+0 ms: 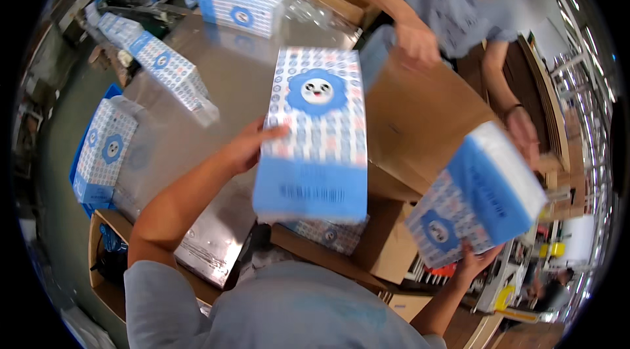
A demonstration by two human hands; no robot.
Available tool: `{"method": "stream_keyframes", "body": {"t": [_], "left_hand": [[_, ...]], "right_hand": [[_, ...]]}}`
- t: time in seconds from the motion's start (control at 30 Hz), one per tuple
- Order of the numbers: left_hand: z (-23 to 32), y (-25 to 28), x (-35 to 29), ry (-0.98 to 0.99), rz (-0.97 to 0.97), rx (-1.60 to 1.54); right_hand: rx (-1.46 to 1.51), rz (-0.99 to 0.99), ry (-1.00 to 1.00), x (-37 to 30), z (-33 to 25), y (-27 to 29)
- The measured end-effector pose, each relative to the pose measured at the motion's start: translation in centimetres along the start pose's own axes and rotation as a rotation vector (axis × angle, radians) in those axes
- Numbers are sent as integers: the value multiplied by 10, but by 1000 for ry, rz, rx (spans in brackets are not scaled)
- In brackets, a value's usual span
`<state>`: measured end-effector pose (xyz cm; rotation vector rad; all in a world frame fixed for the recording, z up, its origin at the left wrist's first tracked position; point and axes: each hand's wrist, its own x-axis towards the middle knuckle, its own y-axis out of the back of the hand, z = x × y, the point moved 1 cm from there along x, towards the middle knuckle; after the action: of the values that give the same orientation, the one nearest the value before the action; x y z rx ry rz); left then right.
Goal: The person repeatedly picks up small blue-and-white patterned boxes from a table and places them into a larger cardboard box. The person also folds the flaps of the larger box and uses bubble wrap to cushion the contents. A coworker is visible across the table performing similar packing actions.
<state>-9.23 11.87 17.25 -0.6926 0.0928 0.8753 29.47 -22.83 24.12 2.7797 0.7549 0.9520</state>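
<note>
My left hand (252, 142) is closed on the left side of a blue-and-white patterned pack (315, 152), which has a round smiling cartoon on it. This pack is held up over the near end of the metal table and the open carton (387, 244). Further right, my right hand (478, 258) grips a second pack (449, 208) of the same kind by its lower end. That one is tilted, its blue end and pale face toward the upper right. Inside the carton, partly hidden by the first pack, lies another patterned pack (328, 234).
The metal table (210, 218) carries a long row of packs (157, 57) and a stack (243, 4) at the back. A blue bin (77, 165) holds a pack (105, 149) at the left. Across the carton's raised flap (426, 119), a co-worker (440, 7) reaches in.
</note>
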Motion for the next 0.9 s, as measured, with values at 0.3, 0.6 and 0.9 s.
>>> {"method": "stream_keyframes", "body": {"t": [0.3,0.6,0.9], "left_hand": [[-229,-90,16,-157,-991,1672],[-317,-93,106,200,-749,1999],[-110,-81,5,40,-630,1152]], "right_hand": [[348,-173,-123,-46,107,139],[-473,-1043,477,-103,162,-213],[-859,-1525,233,-178,251,-317]]}}
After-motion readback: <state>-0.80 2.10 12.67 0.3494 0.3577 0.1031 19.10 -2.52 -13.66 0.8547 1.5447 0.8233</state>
